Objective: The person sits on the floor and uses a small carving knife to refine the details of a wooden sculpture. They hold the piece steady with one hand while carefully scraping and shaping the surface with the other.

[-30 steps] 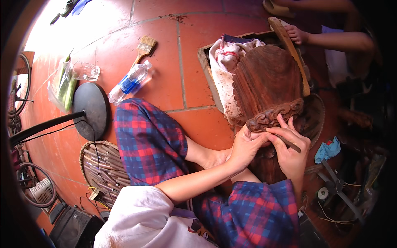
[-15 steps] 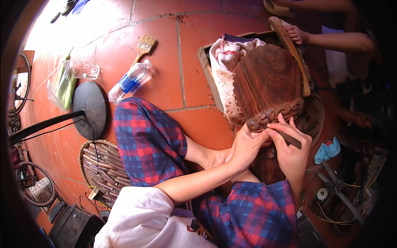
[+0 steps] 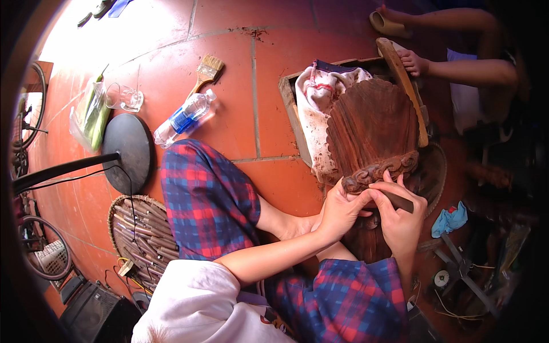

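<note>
A dark brown wooden panel [image 3: 374, 123] with scalloped sides lies tilted before me, its near edge bearing a raised scroll carving [image 3: 380, 170]. My right hand [image 3: 398, 214] is closed on a flat dark-brown tool [image 3: 398, 201]; its working end is hidden among my fingers, so its exact kind does not show. Two of its fingers rest against the carving. My left hand [image 3: 340, 212] grips the carving's left corner, its thumb meeting the right hand's fingertips. Under the panel lies a stained white cloth [image 3: 311, 128], inside a wooden frame [image 3: 287, 97].
Left of me are a basket of wooden-handled sticks [image 3: 143, 237], a round black stand base [image 3: 127, 153], a water bottle [image 3: 186, 119], a brush [image 3: 209, 71], a glass mug [image 3: 124, 98] and bagged green vegetables [image 3: 94, 117]. Another person's hand [image 3: 413, 62] touches a curved wooden piece [image 3: 403, 80] at far right.
The whole view has shifted slightly, with the panel appearing a little lower. Both my hands keep their hold at the carved edge; the tool's angle has barely changed.
</note>
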Motion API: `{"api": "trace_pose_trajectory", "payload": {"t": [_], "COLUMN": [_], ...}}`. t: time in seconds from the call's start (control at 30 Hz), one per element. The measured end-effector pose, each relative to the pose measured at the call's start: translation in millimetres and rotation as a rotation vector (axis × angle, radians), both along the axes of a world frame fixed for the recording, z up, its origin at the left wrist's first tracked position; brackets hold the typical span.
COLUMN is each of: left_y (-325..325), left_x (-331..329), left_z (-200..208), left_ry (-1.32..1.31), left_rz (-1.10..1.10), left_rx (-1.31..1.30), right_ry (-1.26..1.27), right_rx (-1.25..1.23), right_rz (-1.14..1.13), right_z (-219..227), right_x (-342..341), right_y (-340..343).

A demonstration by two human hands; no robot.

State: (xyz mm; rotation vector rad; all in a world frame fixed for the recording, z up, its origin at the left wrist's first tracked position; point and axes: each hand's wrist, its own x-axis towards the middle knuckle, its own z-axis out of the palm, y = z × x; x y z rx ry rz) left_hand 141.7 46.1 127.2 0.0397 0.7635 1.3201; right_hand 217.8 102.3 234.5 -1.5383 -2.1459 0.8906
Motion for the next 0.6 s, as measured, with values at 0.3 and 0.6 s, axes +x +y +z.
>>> {"api": "trace_pose_trajectory", "payload": {"t": [0.3,0.6], "left_y": [-6,-6], "left_x": [8,5], "left_z": [-10,-3], "left_ry": [-0.013,-0.050], "left_rz": [0.100,0.112], "left_rx": [0.048,0.029], "right_ry": [-0.034,-0.028], "right_rx": [0.034,0.025], "right_rz": [0.083,0.073], "right_z": [1,-2], "right_x": [0,0], "right_y": [0,-2]}}
